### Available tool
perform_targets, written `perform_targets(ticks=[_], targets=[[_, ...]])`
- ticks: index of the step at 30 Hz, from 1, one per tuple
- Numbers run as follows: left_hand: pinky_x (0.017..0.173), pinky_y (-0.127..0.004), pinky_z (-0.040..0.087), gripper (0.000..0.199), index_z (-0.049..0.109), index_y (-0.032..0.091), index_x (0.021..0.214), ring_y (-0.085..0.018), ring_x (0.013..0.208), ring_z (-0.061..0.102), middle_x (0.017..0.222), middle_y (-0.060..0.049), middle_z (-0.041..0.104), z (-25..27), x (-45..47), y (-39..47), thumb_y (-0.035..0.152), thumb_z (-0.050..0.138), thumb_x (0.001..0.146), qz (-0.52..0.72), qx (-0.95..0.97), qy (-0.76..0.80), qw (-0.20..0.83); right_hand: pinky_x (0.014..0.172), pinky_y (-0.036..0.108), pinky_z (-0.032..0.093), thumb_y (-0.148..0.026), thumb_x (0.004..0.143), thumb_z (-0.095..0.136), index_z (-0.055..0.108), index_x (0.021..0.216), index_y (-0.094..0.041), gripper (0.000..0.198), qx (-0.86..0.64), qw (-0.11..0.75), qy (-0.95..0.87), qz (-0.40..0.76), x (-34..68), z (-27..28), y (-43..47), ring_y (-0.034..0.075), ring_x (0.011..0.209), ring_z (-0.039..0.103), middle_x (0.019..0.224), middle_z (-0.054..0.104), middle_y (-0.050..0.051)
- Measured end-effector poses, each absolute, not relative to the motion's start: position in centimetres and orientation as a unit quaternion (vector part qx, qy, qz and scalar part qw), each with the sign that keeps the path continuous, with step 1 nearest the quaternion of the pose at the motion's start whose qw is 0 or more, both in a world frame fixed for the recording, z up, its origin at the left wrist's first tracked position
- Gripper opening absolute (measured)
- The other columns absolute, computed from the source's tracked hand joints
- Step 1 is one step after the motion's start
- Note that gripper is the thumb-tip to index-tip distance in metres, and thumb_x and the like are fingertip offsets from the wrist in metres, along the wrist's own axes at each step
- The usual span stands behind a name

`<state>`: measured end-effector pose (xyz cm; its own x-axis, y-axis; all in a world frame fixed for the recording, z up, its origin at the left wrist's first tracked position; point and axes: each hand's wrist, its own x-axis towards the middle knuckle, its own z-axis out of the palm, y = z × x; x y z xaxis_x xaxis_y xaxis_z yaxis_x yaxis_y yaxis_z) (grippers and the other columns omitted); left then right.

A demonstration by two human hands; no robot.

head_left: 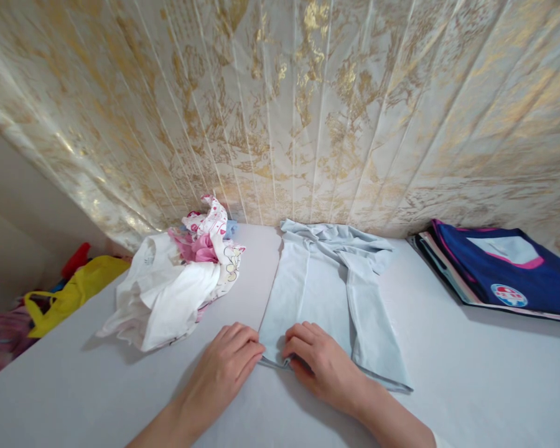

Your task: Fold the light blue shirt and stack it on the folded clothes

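Observation:
A pale blue shirt (326,292) lies on the white table in front of me. Its lower part is spread fairly flat, while the far end is bunched and wrinkled. My left hand (228,358) pinches the near left corner of the hem, fingers pressed together. A little to the right, my right hand (322,361) has its fingers curled in a pinch on the same hem, where a small bit of cloth is gathered. The right panel of the shirt lies beyond my right hand, its bottom corner on the table.
To the left sits a loose heap of white and pink clothes (168,292). Folded garments, a navy one (508,261) on top, are stacked at the right. A gold-patterned curtain (298,112) hangs behind the table (485,386). Past the left edge lies a yellow bag (74,292).

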<state>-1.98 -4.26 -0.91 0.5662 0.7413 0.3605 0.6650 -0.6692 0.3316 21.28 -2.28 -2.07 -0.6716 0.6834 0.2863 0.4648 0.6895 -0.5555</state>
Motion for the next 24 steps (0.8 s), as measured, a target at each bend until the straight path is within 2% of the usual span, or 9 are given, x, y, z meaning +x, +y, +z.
perform_targets(ticks=[5, 8, 15, 24], targets=[[0.07, -0.031, 0.038, 0.016, 0.054, 0.018, 0.093, -0.019, 0.08, 0.051, 0.087, -0.002, 0.058, -0.97, -2.03, -4.13, 0.011, 0.041, 0.1, 0.249, 0.88, 0.392, 0.098, 0.079, 0.033, 0.041, -0.006, 0.088, 0.05, 0.058, 0.095, -0.021, 0.018, -0.312, 0.272, -0.881, 0.229, 21.33, -2.7, -2.22, 0.018, 0.086, 0.055, 0.098, 0.062, 0.004], [0.071, -0.031, 0.038, 0.02, 0.053, 0.019, 0.088, -0.018, 0.082, 0.052, 0.088, -0.001, 0.059, -1.02, -2.08, -4.12, 0.008, 0.04, 0.099, 0.255, 0.882, 0.382, 0.101, 0.08, 0.032, 0.041, -0.005, 0.086, 0.051, 0.058, 0.096, -0.021, 0.02, -0.307, 0.282, -0.878, 0.234, 21.42, -2.93, -2.24, 0.018, 0.087, 0.056, 0.099, 0.062, 0.004], [0.077, -0.034, 0.039, 0.015, 0.056, 0.019, 0.094, -0.02, 0.087, 0.051, 0.094, -0.003, 0.059, -1.04, -2.0, -4.54, 0.008, 0.046, 0.096, 0.238, 0.883, 0.391, 0.105, 0.08, 0.032, 0.041, -0.004, 0.082, 0.053, 0.059, 0.096, -0.022, 0.024, -0.308, 0.291, -0.874, 0.238, 21.42, -2.97, -2.27, 0.018, 0.086, 0.057, 0.098, 0.063, 0.004], [0.074, -0.035, 0.037, 0.015, 0.054, 0.018, 0.088, -0.021, 0.083, 0.051, 0.092, -0.003, 0.06, -1.24, -1.93, -4.64, 0.012, 0.044, 0.098, 0.233, 0.892, 0.383, 0.055, 0.079, 0.032, 0.042, -0.004, 0.08, 0.052, 0.058, 0.094, -0.021, 0.023, -0.302, 0.294, -0.874, 0.242, 21.42, -2.45, -2.26, 0.018, 0.086, 0.058, 0.096, 0.063, 0.004]])
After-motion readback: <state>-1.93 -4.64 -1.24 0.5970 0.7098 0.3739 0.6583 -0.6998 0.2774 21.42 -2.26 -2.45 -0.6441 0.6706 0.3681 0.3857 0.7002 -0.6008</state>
